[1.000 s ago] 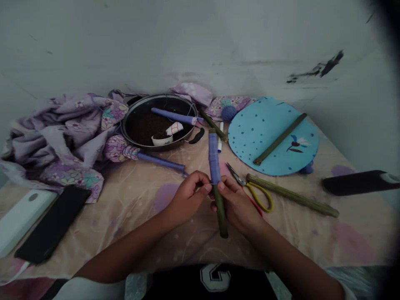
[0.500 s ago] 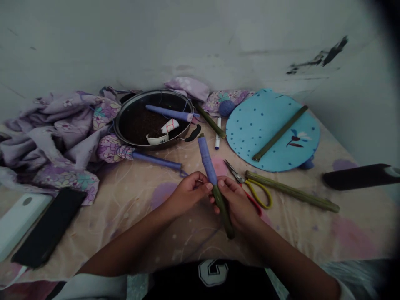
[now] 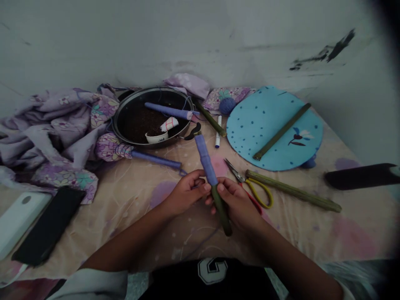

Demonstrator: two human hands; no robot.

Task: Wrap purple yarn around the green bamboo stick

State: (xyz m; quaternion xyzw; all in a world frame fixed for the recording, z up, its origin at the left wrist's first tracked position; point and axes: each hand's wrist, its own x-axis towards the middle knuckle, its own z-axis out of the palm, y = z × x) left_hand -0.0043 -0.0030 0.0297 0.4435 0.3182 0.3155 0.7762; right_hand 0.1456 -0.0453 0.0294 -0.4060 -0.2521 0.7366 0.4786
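Observation:
A green plant stem [image 3: 221,210] slants upright in front of me, its upper part wound with purple yarn [image 3: 204,160]. My right hand [image 3: 236,200] is closed round the stem from the right, thumb just below the lower edge of the winding. From the left, my left hand [image 3: 189,191] meets the stem at that same edge, thumb and fingers pinched together; whether a strand lies between them is hidden. A loose yarn strand [image 3: 204,241] trails over the cloth below. Red and yellow scissors [image 3: 259,192] lie just right of my right hand.
A black pan [image 3: 131,139] holds brown soil, a broken cup and a purple-wrapped stick. Bare stems lie on a blue round mat [image 3: 242,125] and near the scissors. A marker [image 3: 218,131], yarn ball [image 3: 227,106], floral cloth [image 3: 59,125], phone [image 3: 50,227] and white device [image 3: 23,223] surround them.
The wrapped stem has shifted slightly left, its top tilting a little more that way. Both hands keep nearly the same grip; the view has moved slightly.

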